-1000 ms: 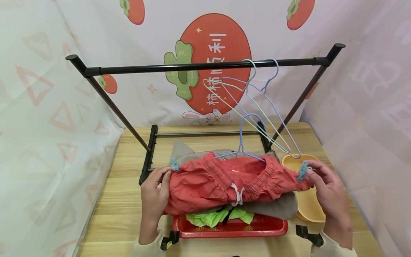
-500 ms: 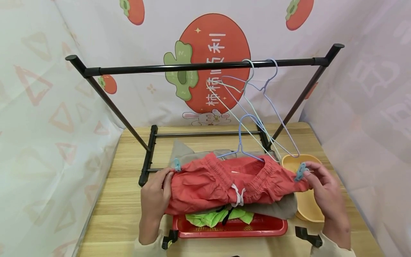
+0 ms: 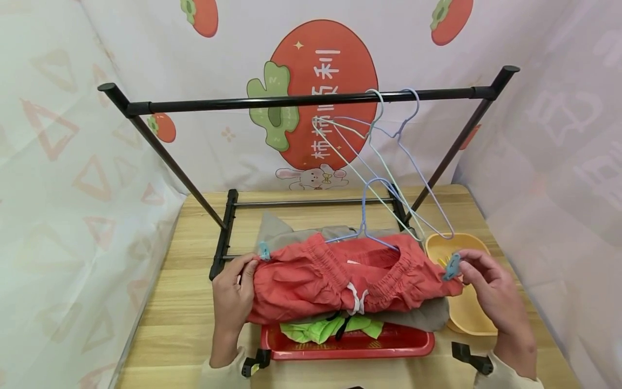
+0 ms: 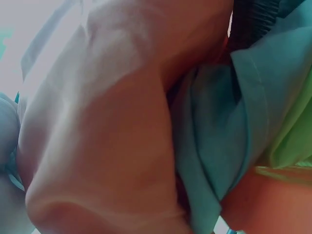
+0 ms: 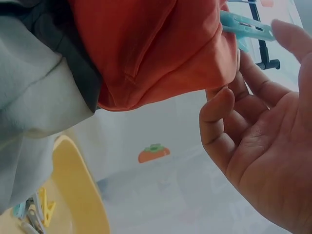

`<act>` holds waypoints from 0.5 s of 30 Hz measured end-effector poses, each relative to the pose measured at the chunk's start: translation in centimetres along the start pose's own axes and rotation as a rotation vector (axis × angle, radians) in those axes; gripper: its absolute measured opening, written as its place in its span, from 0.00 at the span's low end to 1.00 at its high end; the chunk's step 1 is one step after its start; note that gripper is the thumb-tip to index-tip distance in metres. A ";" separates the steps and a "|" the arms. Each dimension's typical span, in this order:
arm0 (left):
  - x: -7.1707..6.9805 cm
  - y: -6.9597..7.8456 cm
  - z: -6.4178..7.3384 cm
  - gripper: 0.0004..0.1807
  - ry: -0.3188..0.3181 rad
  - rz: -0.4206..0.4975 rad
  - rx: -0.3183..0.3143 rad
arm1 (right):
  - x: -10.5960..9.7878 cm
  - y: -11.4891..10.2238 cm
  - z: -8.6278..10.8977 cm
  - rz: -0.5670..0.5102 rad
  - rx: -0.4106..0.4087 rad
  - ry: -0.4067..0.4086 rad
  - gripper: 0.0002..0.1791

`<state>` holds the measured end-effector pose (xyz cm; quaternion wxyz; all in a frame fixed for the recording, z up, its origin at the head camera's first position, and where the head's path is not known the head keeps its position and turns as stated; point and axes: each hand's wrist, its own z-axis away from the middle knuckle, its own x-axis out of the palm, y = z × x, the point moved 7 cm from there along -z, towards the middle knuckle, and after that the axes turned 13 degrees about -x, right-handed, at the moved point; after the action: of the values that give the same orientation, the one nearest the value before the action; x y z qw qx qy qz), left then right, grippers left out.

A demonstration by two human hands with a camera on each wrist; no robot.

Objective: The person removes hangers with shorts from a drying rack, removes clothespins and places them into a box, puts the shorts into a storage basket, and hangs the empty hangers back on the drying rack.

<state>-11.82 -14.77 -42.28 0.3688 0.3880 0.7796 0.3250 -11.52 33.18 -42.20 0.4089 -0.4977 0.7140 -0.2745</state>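
Note:
Red shorts [image 3: 296,281] with a white drawstring spread across the pile, a blue hanger [image 3: 363,216] standing out of their waistband. My left hand [image 3: 233,289] pinches the left end of the shorts beside a blue clothespin [image 3: 264,250]. At the other end, my right hand [image 3: 498,292] has thumb and forefinger at a second blue clothespin [image 3: 452,267], which sits on the waistband corner. Its handles [image 5: 248,27] lie between thumb and forefinger in the right wrist view, other fingers curled by the cloth edge. Fabric fills the left wrist view and mostly hides that hand.
A black rack [image 3: 204,104] carries a green hanger [image 3: 376,116] and a purple hanger [image 3: 415,111]. Grey clothing [image 3: 427,313] lies under the shorts, over a red basket [image 3: 350,354] with lime-green cloth [image 3: 316,330]. A yellow container [image 3: 473,319] with several clothespins [image 5: 36,214] stands right.
The right end of the shorts, with its clothespin and the right hand's fingertips, has shifted slightly left and down. The blue hanger dips a little. The green hanger on the rack has swung.

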 end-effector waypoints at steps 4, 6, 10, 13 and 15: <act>0.0 -0.1 0.0 0.14 0.012 0.013 -0.020 | -0.1 0.2 0.3 -0.008 -0.019 -0.004 0.10; 0.0 0.0 0.0 0.14 0.017 0.014 -0.019 | -0.2 0.3 0.5 -0.076 -0.040 0.016 0.11; 0.1 0.0 0.0 0.11 0.014 0.028 -0.031 | -0.6 0.4 0.7 -0.179 -0.075 0.093 0.11; 0.1 0.0 0.0 0.09 0.016 0.046 -0.042 | -0.8 0.5 0.9 -0.153 -0.072 0.151 0.10; 0.2 0.1 0.0 0.08 0.015 0.052 -0.038 | -0.9 0.6 1.0 -0.130 -0.057 0.183 0.10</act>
<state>-11.88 -14.51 -42.29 0.3616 0.3986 0.7658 0.3521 -10.81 34.20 -42.93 0.3090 -0.5273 0.7219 -0.3245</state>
